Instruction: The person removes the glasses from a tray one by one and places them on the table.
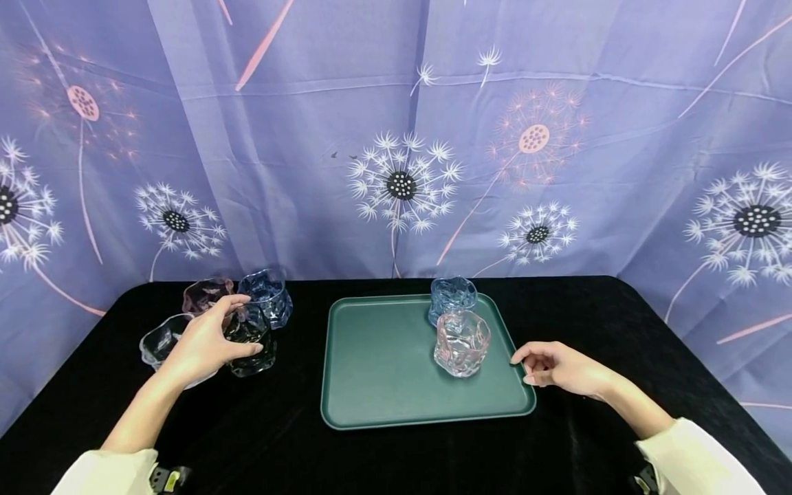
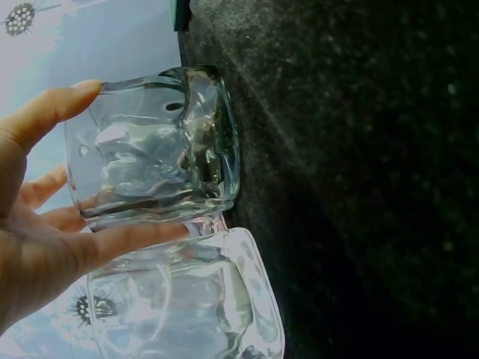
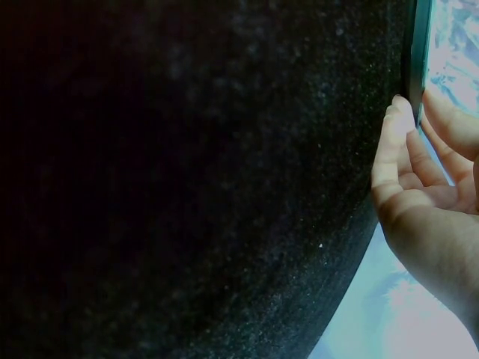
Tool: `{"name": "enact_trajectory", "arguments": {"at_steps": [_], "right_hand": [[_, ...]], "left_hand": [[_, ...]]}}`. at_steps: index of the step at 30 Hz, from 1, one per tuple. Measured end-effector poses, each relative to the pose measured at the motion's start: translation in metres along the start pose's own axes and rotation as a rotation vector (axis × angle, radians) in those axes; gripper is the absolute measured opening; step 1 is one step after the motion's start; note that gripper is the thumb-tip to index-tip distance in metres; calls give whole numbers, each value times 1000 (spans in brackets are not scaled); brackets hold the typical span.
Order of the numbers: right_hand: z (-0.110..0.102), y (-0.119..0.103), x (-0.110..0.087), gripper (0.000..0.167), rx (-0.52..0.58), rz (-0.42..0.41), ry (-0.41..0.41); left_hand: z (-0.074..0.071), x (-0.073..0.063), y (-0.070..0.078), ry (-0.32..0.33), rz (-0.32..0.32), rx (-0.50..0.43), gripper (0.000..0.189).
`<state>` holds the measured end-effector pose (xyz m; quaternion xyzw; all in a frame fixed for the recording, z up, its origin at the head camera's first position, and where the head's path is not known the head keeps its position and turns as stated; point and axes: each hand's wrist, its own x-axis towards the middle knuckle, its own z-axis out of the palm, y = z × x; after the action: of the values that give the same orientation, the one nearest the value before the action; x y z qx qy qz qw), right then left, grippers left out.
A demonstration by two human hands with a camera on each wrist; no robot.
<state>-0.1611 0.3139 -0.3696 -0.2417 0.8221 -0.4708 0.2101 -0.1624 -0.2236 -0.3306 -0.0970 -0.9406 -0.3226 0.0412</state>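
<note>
My left hand [image 1: 207, 342] grips a dark grey glass [image 1: 246, 330] at the left, thumb on one side and fingers round the other. In the left wrist view that smoky glass [image 2: 153, 146] looks see-through and wavy-sided, with a clear glass [image 2: 172, 299] close beside it. At the right, my right hand [image 1: 557, 368] pinches the side rim of a green tray [image 1: 377, 364]. The right wrist view has the thumb and fingers on either side of the tray's edge [image 3: 421, 52]. A pale pink glass [image 1: 462, 344] and a blue glass [image 1: 453, 299] stand on the tray's right part.
Around my left hand stand a clear glass [image 1: 162, 338], a purplish-pink glass [image 1: 205, 295] and a darker blue glass [image 1: 267, 295]. A black cloth [image 1: 284, 440] covers the table. Behind it hangs a purple curtain [image 1: 309, 172] with dandelion prints.
</note>
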Motion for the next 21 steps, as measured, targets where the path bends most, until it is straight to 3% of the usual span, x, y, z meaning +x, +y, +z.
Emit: {"name": "enact_trajectory", "arguments": {"at_steps": [11, 21], "right_hand": [[1, 1, 1, 29, -3, 18, -1], [1, 0, 0, 29, 9, 6, 2]], "left_hand": [[-3, -1, 0, -3, -15, 32, 80], [-20, -3, 9, -28, -22, 37, 81]]}}
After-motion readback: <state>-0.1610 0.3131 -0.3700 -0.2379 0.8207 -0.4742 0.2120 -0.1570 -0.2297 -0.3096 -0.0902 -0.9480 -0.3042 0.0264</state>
